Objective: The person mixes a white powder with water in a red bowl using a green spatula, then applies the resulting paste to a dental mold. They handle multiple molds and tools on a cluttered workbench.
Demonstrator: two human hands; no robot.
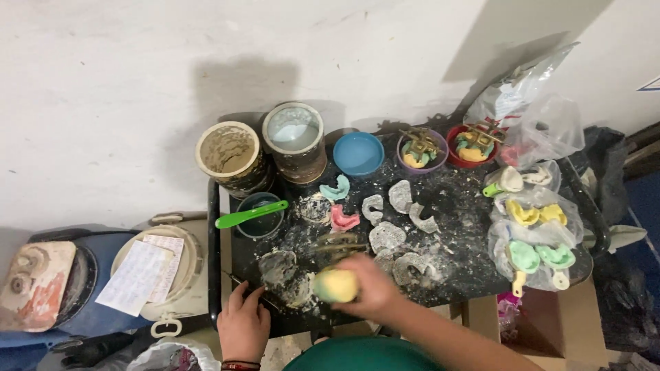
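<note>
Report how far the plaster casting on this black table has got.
Done: several white casts lie poured on the black table. In hand: the right hand holds a yellow tray; the left hand rests at the edge. Left: bagged coloured trays look unfilled.

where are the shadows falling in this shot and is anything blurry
Head view: light comes from the near side, so the two tubs and the plastic bags cast dark shadows up the white wall. The right hand and the yellow object it grips are motion-blurred. The left hand and the black table look sharper.
</note>
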